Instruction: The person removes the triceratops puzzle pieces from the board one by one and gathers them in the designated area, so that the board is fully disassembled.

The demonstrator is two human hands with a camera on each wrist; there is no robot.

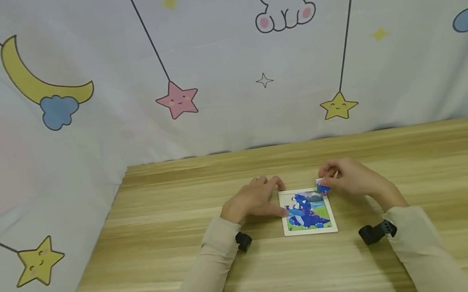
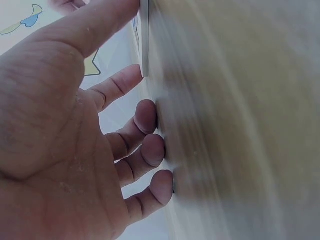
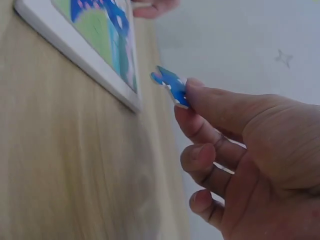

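A square jigsaw puzzle board (image 1: 311,233) with a pale rim lies on the table, its picture showing a blue dinosaur (image 1: 306,216) on green. My left hand (image 1: 257,199) is at the board's left side. Its thumb (image 2: 100,25) touches the left edge, the index fingertip is by the far left corner, and the other fingertips rest on the table. Between thumb and index finger my right hand (image 1: 353,180) pinches a small blue puzzle piece (image 3: 172,86), above the board's far right corner. In the right wrist view the piece is tilted and apart from the board (image 3: 82,57).
The wooden table (image 1: 172,218) stretches around the board on all sides. A printed cloth (image 1: 233,115) with stars, moons and a rabbit hangs behind its far edge and at the sides. Each wrist wears a black strap device (image 1: 376,232).
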